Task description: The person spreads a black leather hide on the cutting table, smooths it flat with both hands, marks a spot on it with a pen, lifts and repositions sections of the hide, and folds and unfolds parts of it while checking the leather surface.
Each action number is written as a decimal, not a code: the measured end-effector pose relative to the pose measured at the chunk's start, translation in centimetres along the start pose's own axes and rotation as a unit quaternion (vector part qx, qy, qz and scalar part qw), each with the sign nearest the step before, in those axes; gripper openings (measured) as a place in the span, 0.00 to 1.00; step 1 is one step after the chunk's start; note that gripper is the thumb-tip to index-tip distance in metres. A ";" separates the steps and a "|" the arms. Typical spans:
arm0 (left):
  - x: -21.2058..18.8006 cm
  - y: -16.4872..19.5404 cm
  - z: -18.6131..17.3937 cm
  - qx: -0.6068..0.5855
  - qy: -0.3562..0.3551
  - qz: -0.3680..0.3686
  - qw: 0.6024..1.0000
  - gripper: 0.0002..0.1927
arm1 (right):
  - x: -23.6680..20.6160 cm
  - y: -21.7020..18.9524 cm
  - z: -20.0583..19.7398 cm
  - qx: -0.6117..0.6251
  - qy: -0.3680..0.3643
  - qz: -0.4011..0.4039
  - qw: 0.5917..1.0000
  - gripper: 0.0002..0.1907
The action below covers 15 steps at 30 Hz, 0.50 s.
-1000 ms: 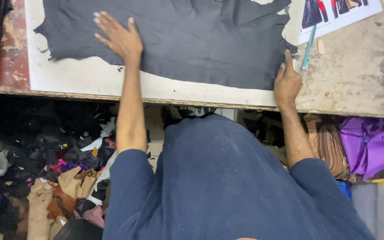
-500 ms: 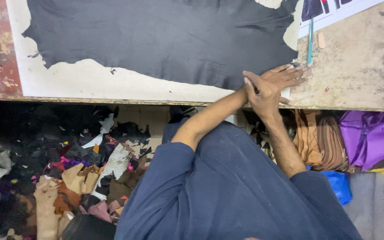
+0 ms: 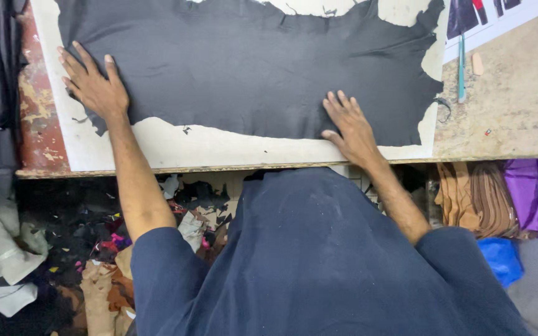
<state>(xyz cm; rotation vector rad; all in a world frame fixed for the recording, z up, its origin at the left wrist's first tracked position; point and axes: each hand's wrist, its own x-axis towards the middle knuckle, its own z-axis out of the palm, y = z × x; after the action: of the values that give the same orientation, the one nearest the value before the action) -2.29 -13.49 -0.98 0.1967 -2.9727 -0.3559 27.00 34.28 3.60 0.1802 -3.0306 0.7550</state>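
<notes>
Two hands flat on one dark piece of leather, head view only. Leather lies on a white board on the table, ragged edges, long axis running left to right across the view, spanning most of the board. Left hand sits at the leather's far left end, fingers spread and pointing away from the body, palm down, pressing near the torn corner. Right hand rests on the near edge, right of centre, fingers spread and flat, nothing pinched in either hand. Hands well apart along the long axis; most of the leather lies beyond and between them, and its right end lies further right of the right hand, so the right hand is the nearer one to that end. Left hand already at the left limit. A teal pen lies on the bare table just past the leather's right edge, untouched, a small pale piece beside it. Below the table edge: scraps of leather in mixed colours on the floor, purple material at right
</notes>
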 end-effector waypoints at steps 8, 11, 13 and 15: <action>1.0 -1.7 1.4 0.014 0.010 -0.009 1.000 0.38 | 7.9 -2.6 3.7 -0.110 -0.138 -0.158 0.971 0.51; 1.4 -2.9 2.0 0.008 -0.005 -0.022 1.000 0.39 | 10.2 1.6 0.6 -0.194 -0.114 -0.113 0.968 0.50; 1.4 -3.5 2.6 0.007 0.019 0.007 1.000 0.39 | 11.2 5.6 -2.4 -0.117 -0.062 0.120 0.984 0.53; 1.6 -3.8 3.1 0.004 0.059 0.023 0.998 0.39 | 11.6 7.8 -3.2 -0.098 0.044 0.141 0.984 0.49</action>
<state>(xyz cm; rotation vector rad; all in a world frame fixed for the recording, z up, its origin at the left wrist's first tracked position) -3.96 -16.70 -4.70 0.1460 -2.8573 -0.3146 14.50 41.33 3.23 -0.2827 -3.0529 0.4530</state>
